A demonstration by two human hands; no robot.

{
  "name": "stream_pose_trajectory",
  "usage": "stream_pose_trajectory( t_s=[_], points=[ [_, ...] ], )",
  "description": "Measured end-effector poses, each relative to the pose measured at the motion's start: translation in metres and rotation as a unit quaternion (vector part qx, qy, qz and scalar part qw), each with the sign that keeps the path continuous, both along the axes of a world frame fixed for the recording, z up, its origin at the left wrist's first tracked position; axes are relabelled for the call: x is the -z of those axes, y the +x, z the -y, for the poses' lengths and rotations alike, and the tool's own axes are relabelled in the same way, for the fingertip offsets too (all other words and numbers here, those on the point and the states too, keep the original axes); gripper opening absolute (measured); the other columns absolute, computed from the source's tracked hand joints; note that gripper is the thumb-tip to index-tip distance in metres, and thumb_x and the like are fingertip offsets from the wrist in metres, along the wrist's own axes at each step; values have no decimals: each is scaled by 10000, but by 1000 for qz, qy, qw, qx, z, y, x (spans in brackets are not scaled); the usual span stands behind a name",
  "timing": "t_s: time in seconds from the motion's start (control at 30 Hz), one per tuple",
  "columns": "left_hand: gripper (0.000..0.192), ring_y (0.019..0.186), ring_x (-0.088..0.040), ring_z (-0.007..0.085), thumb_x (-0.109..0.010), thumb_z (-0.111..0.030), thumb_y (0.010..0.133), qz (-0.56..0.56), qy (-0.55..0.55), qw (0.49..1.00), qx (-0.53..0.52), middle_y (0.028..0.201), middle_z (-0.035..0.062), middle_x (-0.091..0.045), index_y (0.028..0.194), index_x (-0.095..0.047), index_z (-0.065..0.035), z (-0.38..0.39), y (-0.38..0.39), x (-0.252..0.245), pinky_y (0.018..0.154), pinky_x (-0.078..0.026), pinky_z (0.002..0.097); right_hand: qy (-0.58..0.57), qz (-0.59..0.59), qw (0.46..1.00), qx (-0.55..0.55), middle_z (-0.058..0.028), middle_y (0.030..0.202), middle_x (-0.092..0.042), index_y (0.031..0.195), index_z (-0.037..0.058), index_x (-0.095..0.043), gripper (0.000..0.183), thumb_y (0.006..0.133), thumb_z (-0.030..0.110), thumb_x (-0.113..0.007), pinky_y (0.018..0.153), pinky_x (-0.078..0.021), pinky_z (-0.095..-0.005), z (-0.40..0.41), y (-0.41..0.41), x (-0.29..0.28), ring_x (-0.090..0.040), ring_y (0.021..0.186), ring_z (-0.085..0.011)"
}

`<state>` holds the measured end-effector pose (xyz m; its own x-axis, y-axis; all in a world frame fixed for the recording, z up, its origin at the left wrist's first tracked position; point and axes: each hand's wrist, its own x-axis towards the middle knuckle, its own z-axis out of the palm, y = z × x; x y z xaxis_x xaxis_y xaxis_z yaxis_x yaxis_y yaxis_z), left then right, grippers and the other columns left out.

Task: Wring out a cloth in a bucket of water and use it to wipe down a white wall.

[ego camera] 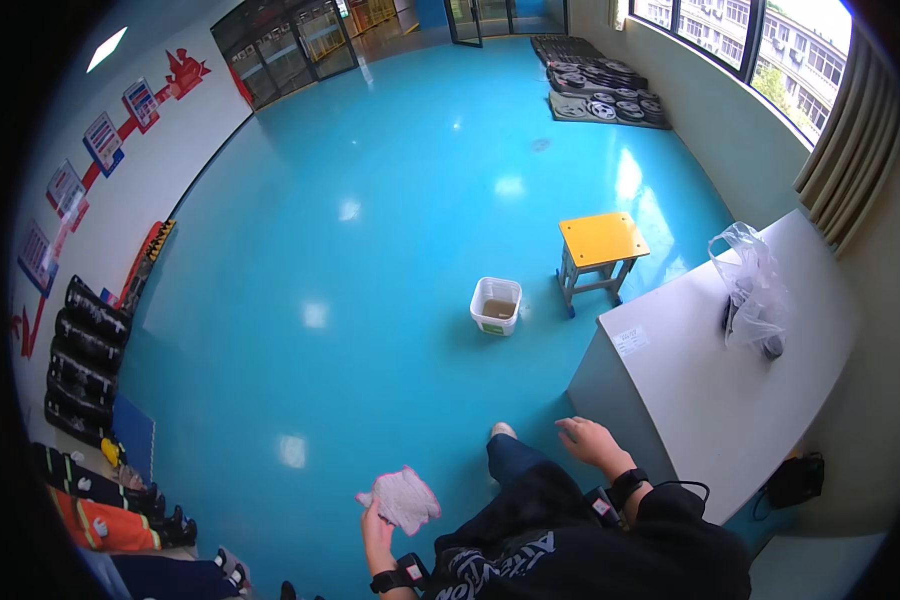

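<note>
My left hand (377, 529) holds a pale cloth with a pink edge (405, 501), low in the picture and out over the blue floor. Nothing is in my right hand (586, 441), whose fingers are apart beside the near side of a white table (720, 375). On that table lies a clear plastic bag (754, 289) with dark things in it. Ahead on the floor stands a white plastic bucket (496, 307) holding brownish water. Just right of the bucket is a stool with a yellow top (604, 238).
Dark mats with weight plates (607, 94) lie along the right wall below the window. By the left wall are several black rolls (82, 367), a blue mat (133, 431) and orange protective clothing (109, 521). Glass doors (289, 49) stand at the far end.
</note>
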<state>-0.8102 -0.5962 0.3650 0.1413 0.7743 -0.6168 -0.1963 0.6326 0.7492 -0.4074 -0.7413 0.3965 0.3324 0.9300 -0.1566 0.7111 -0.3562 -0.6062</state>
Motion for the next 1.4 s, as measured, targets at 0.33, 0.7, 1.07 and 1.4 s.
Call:
stream_pose_trajectory(
  t_s=[0.33,0.7,1.07,1.4],
  points=[
    [355,898,-546,209,-463,-227,845,-164,79,978,106,983,132,-552,1060,-475,56,-188,99,-44,749,-433,318,146,173,910,348,-173,1054,-472,962,10,-529,237,738,90,-516,854,-349,-394,-100,106,-18,-426,1015,-313],
    [307,781,-559,138,-470,-233,847,-242,118,863,426,864,85,-592,946,-545,47,-326,327,-32,673,-434,258,37,136,858,493,-154,1128,-409,1033,32,-500,291,746,76,-514,919,-296,-400,-103,121,-1,-352,1095,-323],
    [340,779,-573,301,-451,-292,823,-374,225,577,690,827,188,-590,892,-530,31,-422,497,100,687,-429,369,-176,249,700,646,-135,1304,-258,1277,83,-280,587,744,124,-523,975,-206,-402,-123,126,18,-250,1199,-304],
    [370,1169,-304,333,-431,-217,816,-470,432,417,647,1274,151,-327,1126,-444,-16,-411,537,342,937,-287,405,-237,271,699,618,-235,1256,-313,1236,-30,-312,539,840,316,-430,940,-249,-447,-130,128,-15,-301,1153,-375]
  ],
)
